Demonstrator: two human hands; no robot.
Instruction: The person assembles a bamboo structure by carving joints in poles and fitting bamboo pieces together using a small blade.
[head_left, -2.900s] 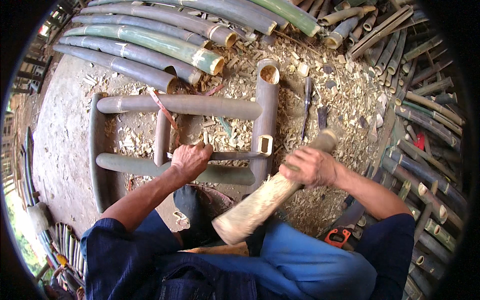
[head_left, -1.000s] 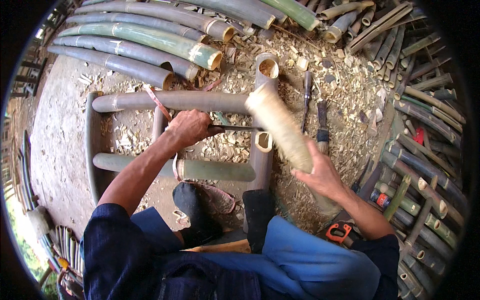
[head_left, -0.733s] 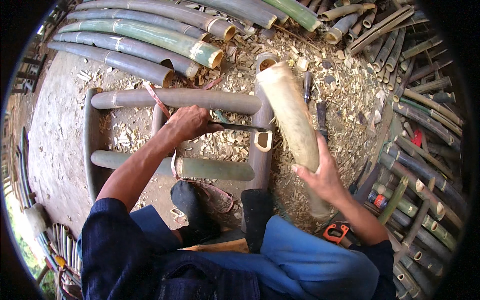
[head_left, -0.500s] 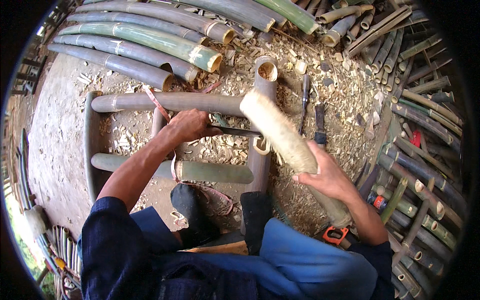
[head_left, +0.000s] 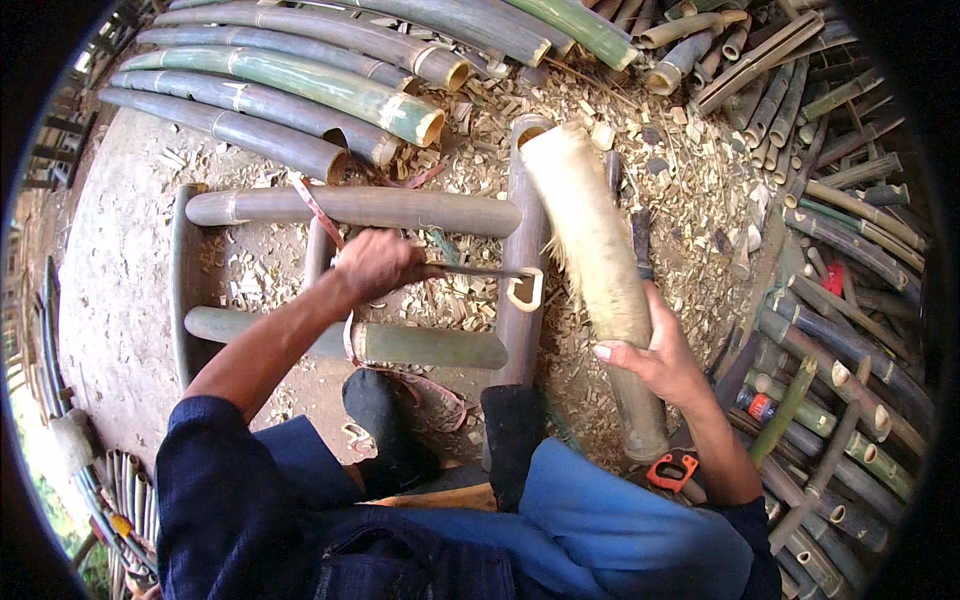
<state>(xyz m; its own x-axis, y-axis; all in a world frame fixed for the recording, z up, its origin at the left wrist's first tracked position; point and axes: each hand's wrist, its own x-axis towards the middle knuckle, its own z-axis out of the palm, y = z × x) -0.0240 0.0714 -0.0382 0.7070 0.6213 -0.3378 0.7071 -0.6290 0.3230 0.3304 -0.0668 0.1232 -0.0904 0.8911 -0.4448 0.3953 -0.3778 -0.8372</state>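
Note:
My left hand (head_left: 376, 266) is closed round a long, thin chisel (head_left: 465, 270) held nearly level. Its far end meets a squarish hole (head_left: 536, 292) with pale cut edges in an upright-lying bamboo pole (head_left: 520, 345). To the right of that pole, my right hand (head_left: 662, 350) grips a thick bamboo mallet (head_left: 590, 245), its upper part pale and frayed, its lower part smooth. The mallet is held apart from the chisel. Two bamboo crosspieces, an upper one (head_left: 350, 207) and a greenish lower one (head_left: 430, 345), run between this pole and another pole (head_left: 180, 290) at the left.
Wood chips (head_left: 690, 300) litter the ground. A pink strap (head_left: 318, 208) lies across the crosspieces. Beside the mallet lies a dark-bladed tool (head_left: 641, 240); an orange saw handle (head_left: 672, 470) is near my knee. Bamboo poles (head_left: 280, 90) lie at the back, with more stacked (head_left: 850, 350) at the right.
The mallet has swung right, away from the hole, and stands more upright. The hole now shows more fully. My left hand has lowered slightly, still holding the chisel.

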